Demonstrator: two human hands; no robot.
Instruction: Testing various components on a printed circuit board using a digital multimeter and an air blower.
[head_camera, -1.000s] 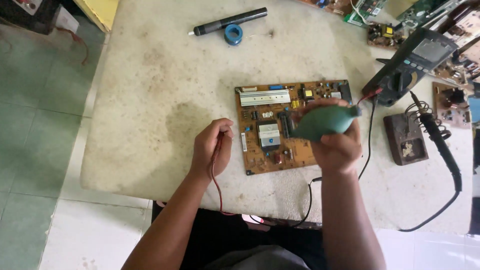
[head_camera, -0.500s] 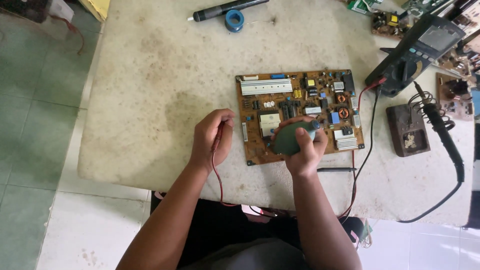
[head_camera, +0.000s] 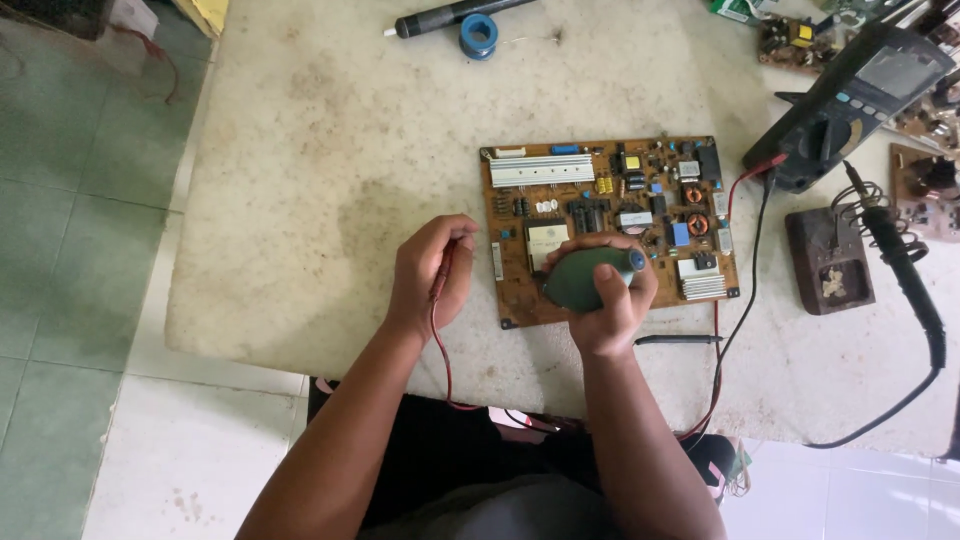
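Note:
A brown circuit board (head_camera: 608, 215) with many small parts lies flat on the pale stone table (head_camera: 330, 180). My right hand (head_camera: 608, 302) is closed around a dark green rubber blower bulb (head_camera: 585, 277) held low over the board's near edge, its nozzle pointing right. My left hand (head_camera: 430, 272) rests on the table just left of the board and grips a red test probe (head_camera: 441, 275), whose red lead runs down off the table edge.
A black probe (head_camera: 678, 341) lies on the table right of my right hand. A multimeter (head_camera: 848, 105), a soldering iron (head_camera: 900, 270) on its stand (head_camera: 828, 260), more boards at far right, and a solder spool (head_camera: 478, 33) with a dark tool at the back.
My right hand brought the blower bulb down and left from the board's right side to its near edge. The left hand stayed put with the red probe.

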